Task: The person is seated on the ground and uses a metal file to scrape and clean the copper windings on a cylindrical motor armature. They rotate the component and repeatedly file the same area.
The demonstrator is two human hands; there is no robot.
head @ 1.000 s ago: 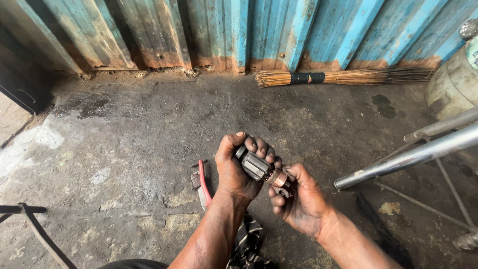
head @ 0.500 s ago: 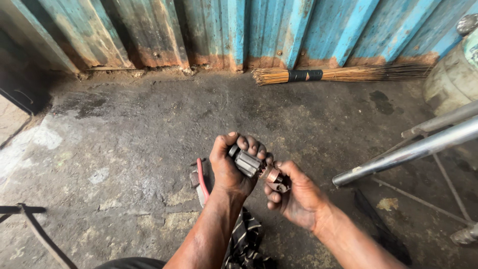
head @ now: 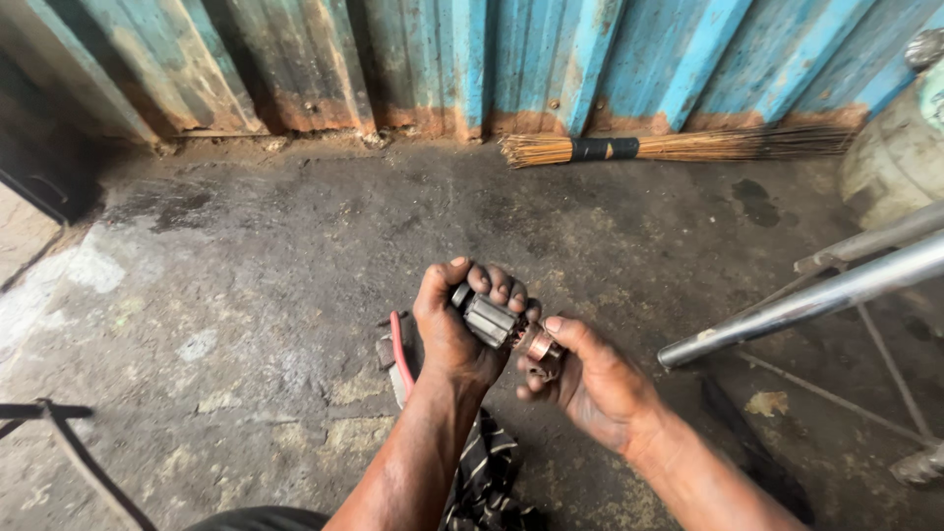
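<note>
Sliding a little to the left and lower against the floor since half a second ago, both hands staying close together. Left hand still wrapping around a small motor rotor, fingers curled over its dark grey ribbed body, thumb side toward the camera. Right hand closing thumb and fingertips on the copper-coloured end of the same part, just beside the left fingers. Both hands clamped on the rotor, holding it above the floor between them, tilted with the copper end pointing down to the right.

Lying under the left wrist, partly hidden: a red-handled tool on the concrete floor. Showing between the forearms near the bottom edge: a piece of black-and-white striped cloth. Resting along the foot of the blue corrugated wall: a straw broom with a dark band. Crossing the right side, well apart from the hands: a slanting metal tube of a frame. Standing at the right edge: a pale rounded tank, only partly in view.
</note>
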